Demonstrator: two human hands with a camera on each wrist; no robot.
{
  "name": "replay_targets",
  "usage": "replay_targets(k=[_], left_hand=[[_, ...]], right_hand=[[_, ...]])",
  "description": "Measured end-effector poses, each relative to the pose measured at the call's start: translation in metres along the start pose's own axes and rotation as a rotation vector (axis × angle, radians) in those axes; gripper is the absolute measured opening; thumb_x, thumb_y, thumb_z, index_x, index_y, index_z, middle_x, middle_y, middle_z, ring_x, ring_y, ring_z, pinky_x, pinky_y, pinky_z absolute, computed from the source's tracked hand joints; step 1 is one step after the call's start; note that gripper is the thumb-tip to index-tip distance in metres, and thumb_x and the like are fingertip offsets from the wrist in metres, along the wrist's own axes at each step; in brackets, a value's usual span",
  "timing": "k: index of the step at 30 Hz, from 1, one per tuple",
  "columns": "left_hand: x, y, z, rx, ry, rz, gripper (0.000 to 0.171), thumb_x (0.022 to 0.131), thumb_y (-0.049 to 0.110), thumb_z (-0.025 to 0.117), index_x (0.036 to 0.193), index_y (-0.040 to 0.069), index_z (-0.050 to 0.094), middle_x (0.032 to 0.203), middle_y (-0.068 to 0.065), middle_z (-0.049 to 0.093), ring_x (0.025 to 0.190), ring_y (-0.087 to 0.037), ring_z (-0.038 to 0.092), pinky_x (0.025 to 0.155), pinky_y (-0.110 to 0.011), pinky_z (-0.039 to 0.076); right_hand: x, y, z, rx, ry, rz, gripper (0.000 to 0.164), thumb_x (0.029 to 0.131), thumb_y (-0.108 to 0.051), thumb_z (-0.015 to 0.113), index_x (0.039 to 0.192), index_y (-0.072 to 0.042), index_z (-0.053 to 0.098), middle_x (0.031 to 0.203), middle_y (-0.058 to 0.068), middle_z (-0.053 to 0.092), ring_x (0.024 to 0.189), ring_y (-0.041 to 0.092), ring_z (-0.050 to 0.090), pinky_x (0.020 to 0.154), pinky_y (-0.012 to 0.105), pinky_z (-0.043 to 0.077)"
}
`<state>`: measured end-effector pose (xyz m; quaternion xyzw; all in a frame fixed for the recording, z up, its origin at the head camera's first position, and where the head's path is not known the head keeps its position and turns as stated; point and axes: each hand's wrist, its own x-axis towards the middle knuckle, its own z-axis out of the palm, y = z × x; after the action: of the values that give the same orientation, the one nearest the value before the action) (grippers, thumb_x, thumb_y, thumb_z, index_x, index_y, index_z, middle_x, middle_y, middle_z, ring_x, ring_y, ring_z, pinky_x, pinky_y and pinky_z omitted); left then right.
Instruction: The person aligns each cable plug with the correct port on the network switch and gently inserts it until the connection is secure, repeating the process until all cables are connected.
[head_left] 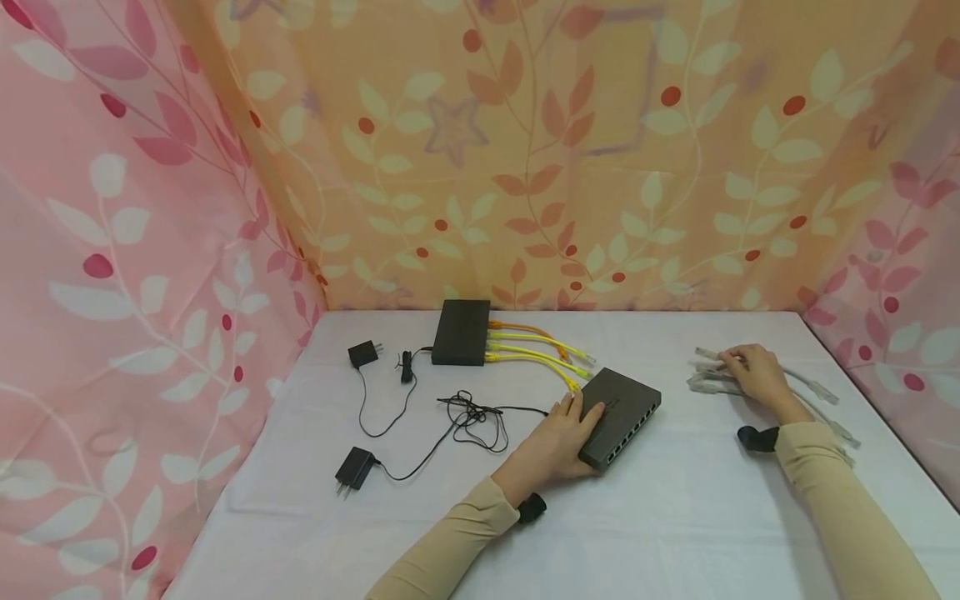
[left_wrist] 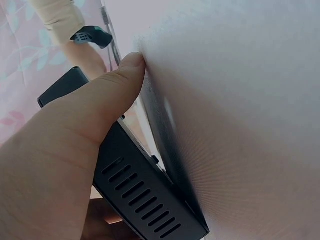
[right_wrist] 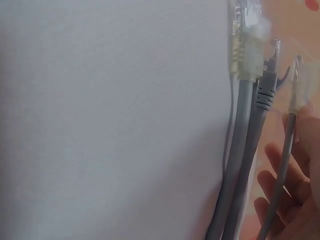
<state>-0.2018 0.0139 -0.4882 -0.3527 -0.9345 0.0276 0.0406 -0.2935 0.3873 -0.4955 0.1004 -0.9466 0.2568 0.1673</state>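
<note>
My left hand (head_left: 551,433) grips the near left side of a black network switch (head_left: 626,408), fingers on top. In the left wrist view the thumb lies along the lower edge of the switch (left_wrist: 145,200), its slotted side facing the camera and its underside partly showing. The row of ports faces right. Over at the right, my right hand (head_left: 757,379) pinches a grey network cable (right_wrist: 285,165) near its clear plug. Other grey network cables (right_wrist: 240,125) lie beside that hand, their plugs pointing left in the head view.
Behind stands a second black box (head_left: 461,333) with yellow cables (head_left: 525,347) and an orange cable (head_left: 521,326) plugged into its right side. Two black power adapters (head_left: 355,468) with thin cords (head_left: 476,421) lie at the left. Patterned cloth walls (head_left: 525,167) border the white table (head_left: 637,533).
</note>
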Motion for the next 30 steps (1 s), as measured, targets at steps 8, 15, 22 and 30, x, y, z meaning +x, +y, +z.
replay_targets(k=[8, 15, 22, 30], left_hand=[[-0.001, -0.001, -0.003, -0.002, -0.003, 0.004, 0.101, 0.069, 0.069, 0.063, 0.146, 0.016, 0.024, 0.143, -0.021, 0.034, 0.131, -0.033, 0.037, 0.104, -0.038, 0.037], [-0.001, 0.0, -0.005, -0.007, 0.0, -0.002, 0.101, 0.069, 0.068, 0.064, 0.146, 0.016, 0.025, 0.142, -0.021, 0.035, 0.13, -0.033, 0.038, 0.104, -0.037, 0.036], [-0.002, 0.0, -0.005, -0.009, -0.003, 0.003, 0.101, 0.069, 0.068, 0.064, 0.146, 0.016, 0.026, 0.143, -0.02, 0.034, 0.131, -0.033, 0.037, 0.104, -0.037, 0.037], [-0.002, 0.0, -0.006, -0.011, 0.007, 0.006, 0.101, 0.069, 0.068, 0.064, 0.146, 0.015, 0.026, 0.142, -0.021, 0.035, 0.13, -0.034, 0.038, 0.103, -0.038, 0.037]], right_hand=[[-0.004, -0.011, -0.006, 0.006, -0.036, 0.098, 0.031, 0.098, -0.022, 0.046, 0.101, 0.007, 0.055, 0.081, 0.021, 0.062, 0.073, 0.027, 0.057, 0.064, 0.039, 0.041], [-0.009, -0.015, -0.007, -0.028, -0.026, 0.034, 0.029, 0.098, -0.019, 0.047, 0.112, 0.004, 0.056, 0.091, 0.026, 0.06, 0.082, 0.042, 0.058, 0.067, 0.053, 0.042], [-0.011, -0.024, -0.008, -0.121, -0.062, 0.031, 0.036, 0.096, -0.03, 0.049, 0.113, 0.0, 0.061, 0.086, 0.021, 0.058, 0.077, 0.039, 0.056, 0.061, 0.051, 0.042], [-0.013, -0.038, -0.01, -0.166, -0.075, 0.087, 0.039, 0.091, -0.041, 0.056, 0.107, -0.007, 0.066, 0.087, 0.016, 0.059, 0.075, 0.032, 0.057, 0.054, 0.036, 0.039]])
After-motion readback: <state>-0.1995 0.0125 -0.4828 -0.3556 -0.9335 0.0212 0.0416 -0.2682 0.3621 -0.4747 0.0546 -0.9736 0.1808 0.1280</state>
